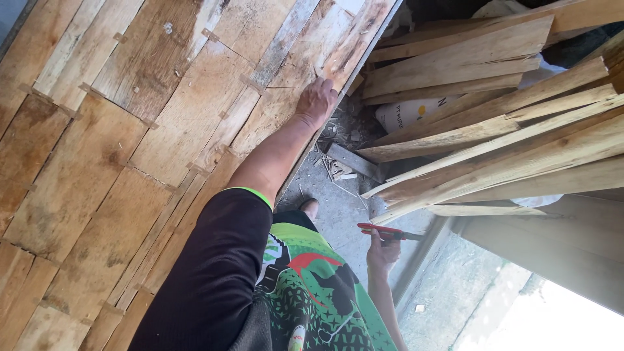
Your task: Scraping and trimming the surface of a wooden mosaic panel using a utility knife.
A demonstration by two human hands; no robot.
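Observation:
My left hand (316, 101) reaches out from a black sleeve and rests flat on the edge of a large panel of patched thin wooden sheets (130, 143), fingers over its rim. Small strips or staples join the sheets. My right hand (383, 252) is low near my green patterned shirt and grips a red-handled tool (380, 231), held level and pointing right. Whether it is a cutter or pliers I cannot tell.
A loose pile of long pale wooden slats (494, 130) leans across the right side, over a white sack (409, 110). Wood scraps (344, 162) litter the grey concrete floor (338, 214) between panel and pile. My foot (311, 208) shows below the panel edge.

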